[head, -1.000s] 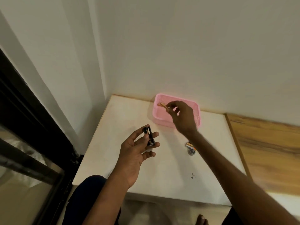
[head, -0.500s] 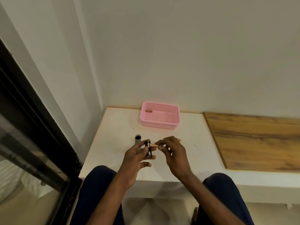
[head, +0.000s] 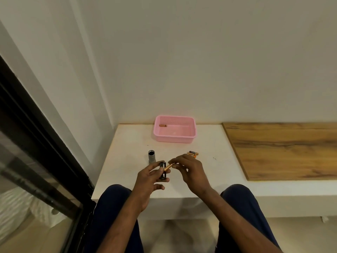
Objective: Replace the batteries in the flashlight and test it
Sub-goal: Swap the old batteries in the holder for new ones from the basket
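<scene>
My left hand point(head: 148, 181) grips a black battery holder point(head: 162, 171) above the white table's front part. My right hand point(head: 189, 169) pinches a copper-coloured battery point(head: 168, 167) by one end, and its other end touches the holder's top. The grey flashlight tube point(head: 151, 157) lies on the table just beyond my left hand, open end facing away. Loose batteries point(head: 193, 153) lie behind my right hand. One more battery point(head: 162, 125) lies in the pink basket point(head: 189, 138).
The white table point(head: 127, 152) ends at a wall behind and on the left. A wooden board point(head: 282, 148) covers the surface to the right. A dark window frame point(head: 36, 143) runs along the left. My knees sit under the table's front edge.
My right hand came back from the pink basket with a battery and brought it to the holder in my left hand. The view has tilted, so table and basket sit lower and farther.
</scene>
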